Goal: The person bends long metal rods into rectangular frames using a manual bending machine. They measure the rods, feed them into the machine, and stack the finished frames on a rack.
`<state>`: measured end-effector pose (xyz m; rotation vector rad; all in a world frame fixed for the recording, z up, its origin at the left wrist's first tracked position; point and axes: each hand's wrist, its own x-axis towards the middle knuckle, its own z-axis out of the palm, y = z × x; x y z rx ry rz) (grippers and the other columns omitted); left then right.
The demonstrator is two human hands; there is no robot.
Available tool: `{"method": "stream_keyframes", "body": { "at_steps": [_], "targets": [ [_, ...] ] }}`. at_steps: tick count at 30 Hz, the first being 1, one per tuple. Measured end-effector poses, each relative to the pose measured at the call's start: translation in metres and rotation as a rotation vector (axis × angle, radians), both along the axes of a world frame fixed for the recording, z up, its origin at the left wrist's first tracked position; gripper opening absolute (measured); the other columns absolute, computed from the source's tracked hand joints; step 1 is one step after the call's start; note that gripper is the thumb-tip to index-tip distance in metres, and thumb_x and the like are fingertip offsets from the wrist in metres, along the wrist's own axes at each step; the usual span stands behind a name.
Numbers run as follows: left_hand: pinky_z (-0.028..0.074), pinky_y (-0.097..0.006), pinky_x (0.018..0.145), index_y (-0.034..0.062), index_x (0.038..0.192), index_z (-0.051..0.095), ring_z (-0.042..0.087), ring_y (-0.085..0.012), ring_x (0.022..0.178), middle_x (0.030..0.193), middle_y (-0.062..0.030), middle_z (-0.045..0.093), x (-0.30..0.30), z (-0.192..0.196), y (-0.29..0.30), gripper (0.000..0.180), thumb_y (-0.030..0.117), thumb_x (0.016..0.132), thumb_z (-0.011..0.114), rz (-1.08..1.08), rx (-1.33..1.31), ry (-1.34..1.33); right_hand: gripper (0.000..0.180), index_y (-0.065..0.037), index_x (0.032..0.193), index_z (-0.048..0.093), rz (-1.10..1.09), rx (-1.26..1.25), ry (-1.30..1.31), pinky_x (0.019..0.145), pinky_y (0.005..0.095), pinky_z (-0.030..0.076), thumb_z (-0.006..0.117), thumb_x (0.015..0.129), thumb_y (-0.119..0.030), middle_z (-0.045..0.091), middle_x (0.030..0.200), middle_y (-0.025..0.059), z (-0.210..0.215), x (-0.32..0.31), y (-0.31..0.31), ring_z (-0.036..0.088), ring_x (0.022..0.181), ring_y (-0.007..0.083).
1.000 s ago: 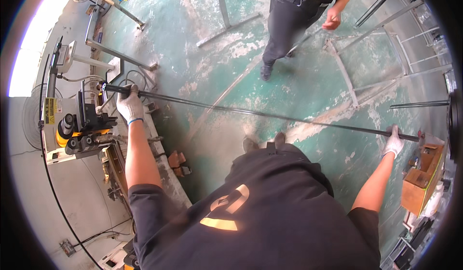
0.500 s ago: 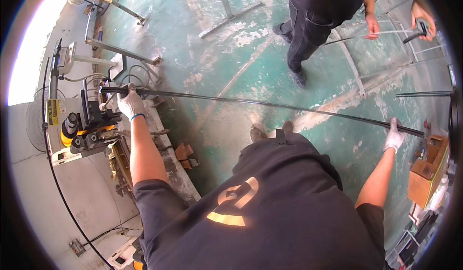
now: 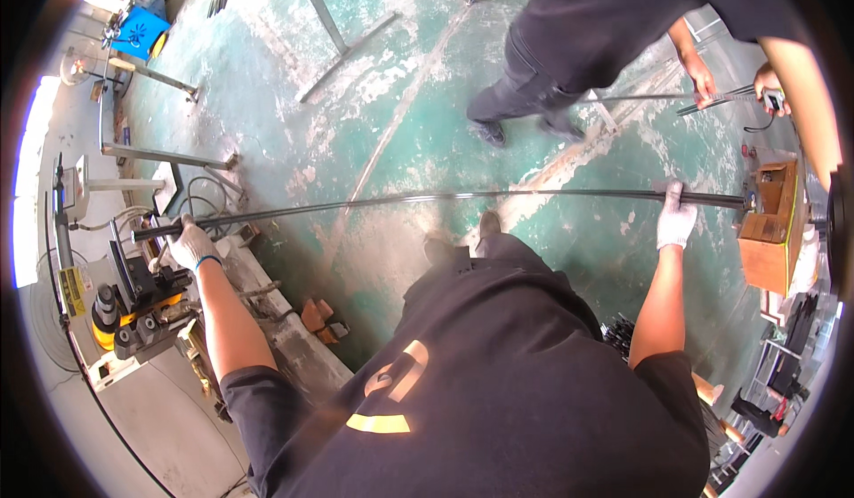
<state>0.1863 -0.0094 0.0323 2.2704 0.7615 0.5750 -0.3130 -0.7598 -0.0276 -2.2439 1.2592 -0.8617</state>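
A long, thin bundle of black metal tubes (image 3: 454, 196) stretches across in front of me at about waist height. My left hand (image 3: 189, 245), in a white glove, is closed around it near its left end, beside the yellow and black machine. With the other white glove, my right hand (image 3: 676, 220) grips the same bundle near its right end. The middle of the bundle hangs free above my shoes. How many tubes there are I cannot tell.
A person (image 3: 605, 36) in dark clothes bends at the upper right, holding a tape measure (image 3: 772, 100) along another bar. The machine (image 3: 142, 307) stands left. An open cardboard box (image 3: 772, 262) is at right. A metal stand (image 3: 342, 58) rests on the worn green floor.
My view has turned to the right. The bundle's right end has swung away from me, both hands still on it. The other person has leaned over with the tape measure.
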Motion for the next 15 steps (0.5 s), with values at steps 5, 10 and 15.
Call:
{"method": "stream_keyframes", "body": {
  "at_steps": [5,10,15],
  "targets": [
    [0.056,-0.043,0.089,-0.0026,0.135,0.069,0.072,-0.0287,0.100,0.121,-0.0162,0.076,0.018,-0.019,0.050,0.047,0.027,0.098,0.076,-0.023,-0.112,0.034,0.048,-0.005,0.084,0.051,0.231,0.182,-0.461,0.078,0.0385,0.052,0.050,0.114,-0.043,0.054,0.075,0.0040,0.028,0.023,0.048,0.059,0.075,0.0184],
    [0.055,-0.036,0.072,-0.0014,0.127,0.069,0.065,-0.0189,0.082,0.099,-0.0111,0.072,0.025,-0.039,0.054,0.032,0.009,0.097,0.073,-0.095,-0.433,-0.027,0.047,-0.008,0.087,0.048,0.274,0.208,-0.673,0.056,0.0312,0.041,0.054,0.113,-0.047,0.045,0.068,-0.0013,0.068,0.044,0.088,0.041,0.057,0.0098],
    [0.055,-0.030,0.073,-0.0022,0.122,0.070,0.067,-0.0164,0.082,0.098,-0.0080,0.074,-0.025,-0.075,-0.070,0.029,0.004,0.093,0.072,-0.630,-0.725,-0.038,0.038,-0.008,0.088,0.050,0.217,0.236,-0.672,0.050,0.0262,0.035,0.057,0.113,-0.036,0.044,0.067,-0.0043,0.116,0.072,0.122,0.040,0.055,0.0062]
  ]
}}
